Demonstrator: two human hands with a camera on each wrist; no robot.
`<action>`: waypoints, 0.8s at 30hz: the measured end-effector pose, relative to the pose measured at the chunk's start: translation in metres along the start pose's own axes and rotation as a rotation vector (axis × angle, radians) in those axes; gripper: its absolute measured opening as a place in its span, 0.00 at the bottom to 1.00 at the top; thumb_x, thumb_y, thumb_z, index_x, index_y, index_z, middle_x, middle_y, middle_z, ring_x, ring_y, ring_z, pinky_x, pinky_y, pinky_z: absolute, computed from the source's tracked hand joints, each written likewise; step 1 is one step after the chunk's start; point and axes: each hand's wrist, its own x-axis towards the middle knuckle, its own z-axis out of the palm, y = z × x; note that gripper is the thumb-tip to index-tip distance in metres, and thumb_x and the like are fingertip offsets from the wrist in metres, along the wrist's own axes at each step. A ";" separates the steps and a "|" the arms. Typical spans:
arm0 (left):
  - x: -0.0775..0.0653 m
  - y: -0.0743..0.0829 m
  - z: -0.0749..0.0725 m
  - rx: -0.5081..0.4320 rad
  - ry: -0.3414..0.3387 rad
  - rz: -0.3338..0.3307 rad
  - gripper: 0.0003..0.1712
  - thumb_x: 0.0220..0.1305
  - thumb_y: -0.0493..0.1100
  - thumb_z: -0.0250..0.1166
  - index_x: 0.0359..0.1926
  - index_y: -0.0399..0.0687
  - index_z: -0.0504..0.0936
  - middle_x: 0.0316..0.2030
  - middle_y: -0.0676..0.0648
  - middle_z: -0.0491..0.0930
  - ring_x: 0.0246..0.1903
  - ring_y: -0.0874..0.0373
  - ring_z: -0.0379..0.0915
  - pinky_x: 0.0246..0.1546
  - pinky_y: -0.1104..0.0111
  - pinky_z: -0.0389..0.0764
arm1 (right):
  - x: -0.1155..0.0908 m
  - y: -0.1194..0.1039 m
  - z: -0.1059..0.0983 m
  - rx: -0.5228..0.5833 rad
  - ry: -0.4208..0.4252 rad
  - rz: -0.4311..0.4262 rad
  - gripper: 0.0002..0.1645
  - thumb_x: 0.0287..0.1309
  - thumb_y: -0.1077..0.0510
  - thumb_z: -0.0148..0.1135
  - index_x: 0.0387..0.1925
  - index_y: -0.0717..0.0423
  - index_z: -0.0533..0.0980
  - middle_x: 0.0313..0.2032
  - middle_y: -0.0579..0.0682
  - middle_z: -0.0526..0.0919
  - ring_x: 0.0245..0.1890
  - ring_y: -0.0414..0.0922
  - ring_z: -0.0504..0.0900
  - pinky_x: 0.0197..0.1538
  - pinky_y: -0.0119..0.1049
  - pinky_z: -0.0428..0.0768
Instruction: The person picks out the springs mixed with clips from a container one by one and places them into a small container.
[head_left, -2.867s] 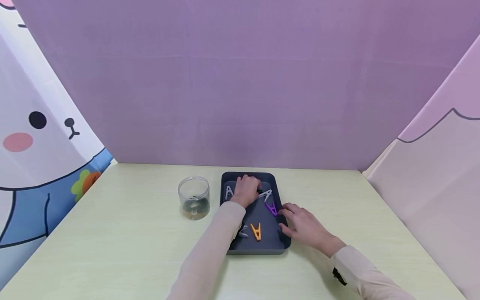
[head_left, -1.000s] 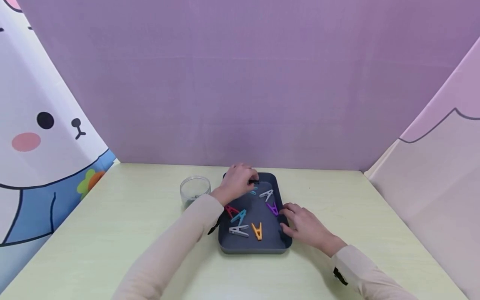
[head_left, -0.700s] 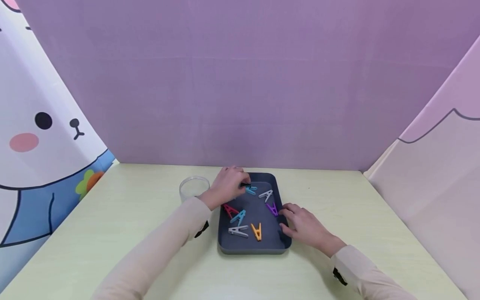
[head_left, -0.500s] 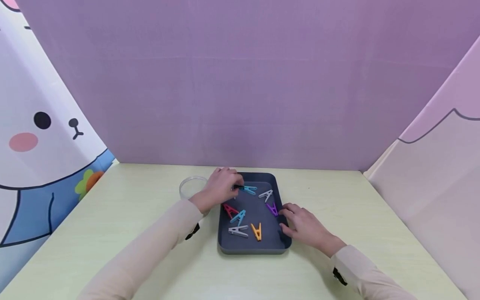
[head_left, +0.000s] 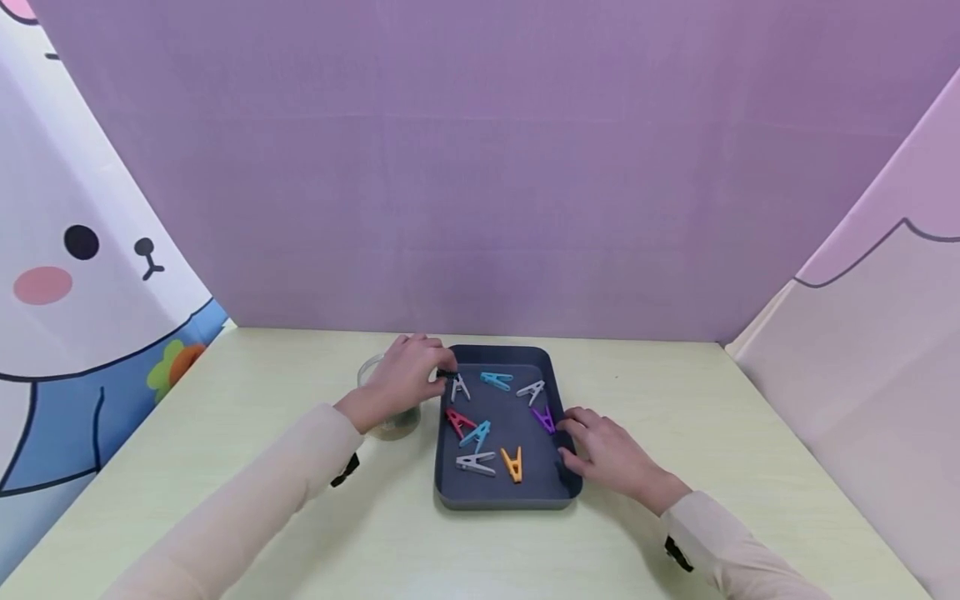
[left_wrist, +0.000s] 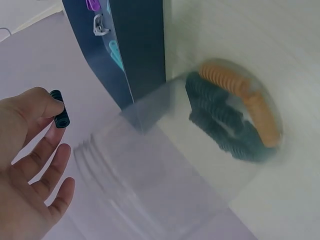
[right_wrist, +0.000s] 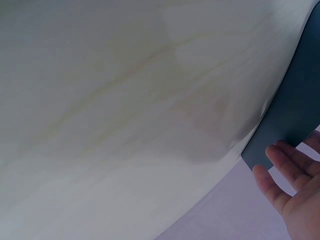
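Note:
My left hand (head_left: pixel 405 372) pinches a small dark ribbed cylinder (left_wrist: pixel 61 111) between thumb and index finger, its other fingers loosely spread. It is above the gap between the dark grey tray (head_left: pixel 517 492) and a clear round jar (head_left: pixel 397 427), partly hiding the jar. Inside the jar, the left wrist view shows orange ribbed cylinders (left_wrist: pixel 262 117) and dark green ones (left_wrist: pixel 215 112). On the tray's right rim rest the relaxed fingers of my right hand (head_left: pixel 609 452), close to a purple clothespin (head_left: pixel 543 419).
Several more clothespins lie spread in the tray, among them a red one (head_left: pixel 457 422), an orange one (head_left: pixel 513 464) and a grey one (head_left: pixel 476 463). A pale wooden table (head_left: pixel 300 358) carries everything. Behind it hangs a purple cloth (head_left: pixel 480 208).
My left hand has gone from inside the tray leftward toward the jar, carrying the dark ribbed cylinder and uncovering the clothespins beneath. My right hand has stayed at the tray rim.

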 end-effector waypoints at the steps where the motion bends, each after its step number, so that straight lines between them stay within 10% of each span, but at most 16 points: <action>1: -0.002 -0.002 -0.002 0.001 0.010 0.003 0.10 0.51 0.42 0.66 0.37 0.55 0.84 0.35 0.54 0.81 0.37 0.56 0.71 0.45 0.57 0.70 | 0.000 0.000 0.000 0.000 0.002 0.000 0.21 0.52 0.48 0.61 0.44 0.56 0.77 0.46 0.52 0.76 0.43 0.45 0.77 0.46 0.42 0.77; 24: -0.038 -0.047 -0.012 -0.008 0.136 -0.037 0.09 0.45 0.38 0.66 0.32 0.51 0.83 0.26 0.54 0.79 0.32 0.53 0.72 0.32 0.57 0.70 | 0.000 0.000 0.001 0.002 -0.003 0.007 0.22 0.52 0.47 0.61 0.45 0.56 0.77 0.47 0.52 0.76 0.44 0.45 0.77 0.47 0.42 0.77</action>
